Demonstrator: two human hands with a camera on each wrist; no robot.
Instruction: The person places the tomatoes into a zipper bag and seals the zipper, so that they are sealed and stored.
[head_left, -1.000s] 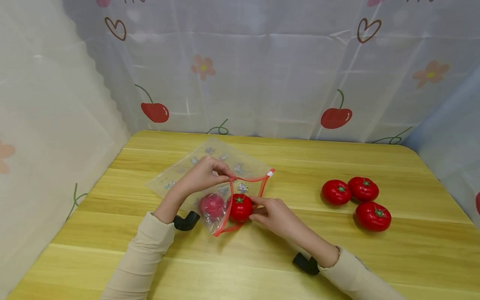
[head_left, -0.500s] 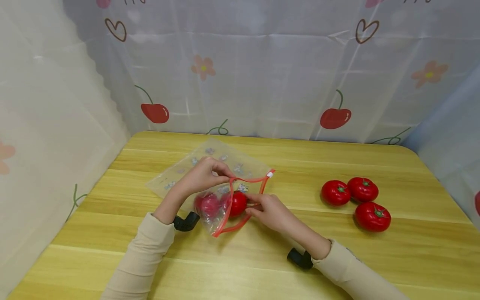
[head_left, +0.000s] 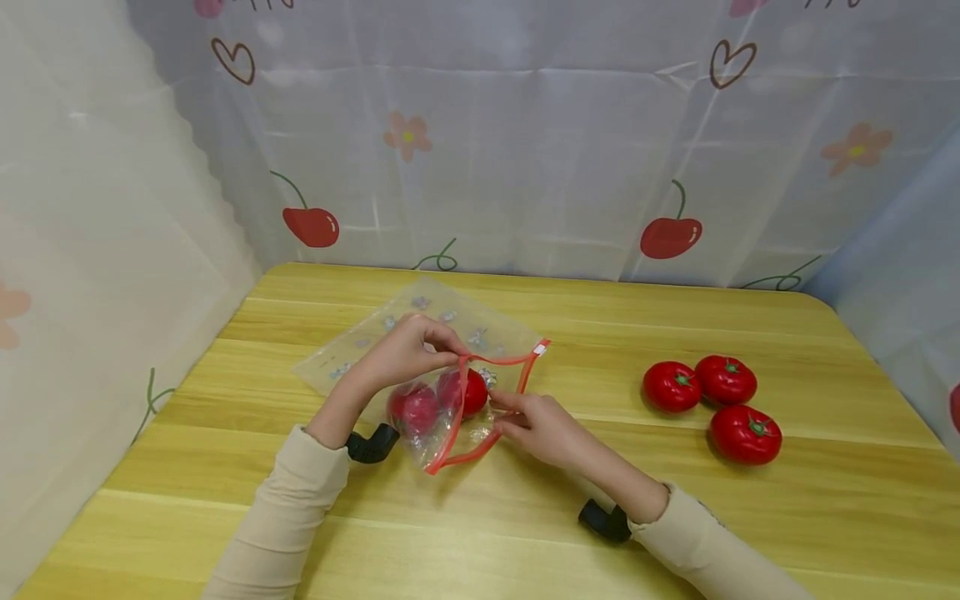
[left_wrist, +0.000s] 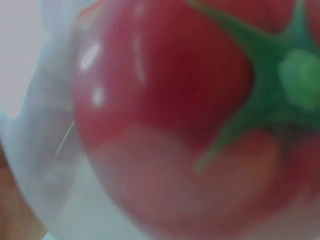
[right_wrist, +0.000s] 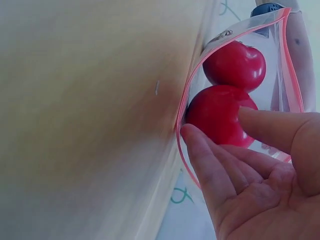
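A clear zip bag with a red-edged mouth and small printed figures lies on the table, its mouth spread toward the right. My left hand pinches the upper red edge between thumb and fingers. Inside are two red tomatoes: one deeper tomato and another tomato just within the mouth. At the opening, my right hand holds its thumb and fingers apart, fingertips close to the nearer tomato. A tomato with a green calyx fills the left wrist view, partly behind clear plastic.
Three more tomatoes sit grouped on the right: a left one, a back one and a front one. Black wrist devices show at both cuffs. A printed curtain stands behind the wooden table.
The nearer tomato has moved leftward into the bag, out of my right hand's fingers. My right hand followed it left, then eased slightly back. The left hand keeps its place.
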